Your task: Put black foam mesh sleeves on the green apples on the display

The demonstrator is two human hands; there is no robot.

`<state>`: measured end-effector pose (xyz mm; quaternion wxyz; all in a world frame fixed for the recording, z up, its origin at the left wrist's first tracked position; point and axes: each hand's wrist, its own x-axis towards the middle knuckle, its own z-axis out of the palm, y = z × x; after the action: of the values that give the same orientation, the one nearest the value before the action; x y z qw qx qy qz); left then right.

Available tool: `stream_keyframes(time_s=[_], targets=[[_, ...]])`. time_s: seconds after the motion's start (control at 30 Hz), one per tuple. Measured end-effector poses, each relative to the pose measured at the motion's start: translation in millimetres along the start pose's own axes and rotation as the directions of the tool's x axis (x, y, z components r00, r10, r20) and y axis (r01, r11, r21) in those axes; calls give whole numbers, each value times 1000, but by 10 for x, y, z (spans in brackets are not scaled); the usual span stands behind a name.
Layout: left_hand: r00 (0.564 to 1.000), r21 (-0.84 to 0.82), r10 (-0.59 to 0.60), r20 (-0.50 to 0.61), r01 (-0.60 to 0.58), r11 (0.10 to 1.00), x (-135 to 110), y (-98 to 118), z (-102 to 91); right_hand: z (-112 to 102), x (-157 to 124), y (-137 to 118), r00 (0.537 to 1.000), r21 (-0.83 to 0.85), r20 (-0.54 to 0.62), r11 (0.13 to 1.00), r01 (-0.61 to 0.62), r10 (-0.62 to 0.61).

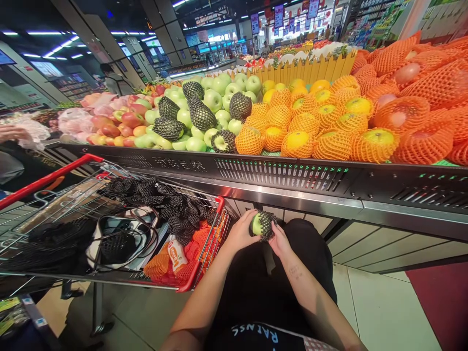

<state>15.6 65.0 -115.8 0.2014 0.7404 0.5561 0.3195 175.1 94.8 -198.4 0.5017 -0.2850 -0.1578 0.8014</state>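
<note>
Between my two hands, over my lap, is a green apple (258, 224) partly covered by a black foam net (269, 225). My left hand (241, 231) curls round the apple's bare left side. On the other side, the fingers of my right hand (280, 240) are closed on the netted part. Ahead on the fruit stand lies a heap of green apples (212, 100); several of them wear the same black nets, such as the netted apple (202, 115) near the middle of the heap.
At my left stands a shopping cart (219, 207) holding a pile of black foam nets (175, 207), orange nets (157, 263) and a bag (95, 239). The stand's black front rail (278, 168) crosses before me. Orange-netted citrus (305, 127) lies right of the apples. Another person's hand (12, 132) shows at far left.
</note>
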Motion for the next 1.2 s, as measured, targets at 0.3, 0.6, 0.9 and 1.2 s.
stream_keyframes(time_s=[0.3,0.6,0.9,1.2], targets=[[987,-72,-36,-154,25,997,-40,100,125,-66,69,6,995,-146,-58,987,72,-81],[958,-31,-50,-283,43,999,-195,92,199,-212,148,65,945,-557,-33,791,254,-327],[987,66,13,-163,-2,998,-125,54,119,-38,-82,54,761,-792,490,148,593,-425],[989,159,-21,-148,45,986,-232,167,440,-76,-113,60,818,-853,362,196,484,-446]])
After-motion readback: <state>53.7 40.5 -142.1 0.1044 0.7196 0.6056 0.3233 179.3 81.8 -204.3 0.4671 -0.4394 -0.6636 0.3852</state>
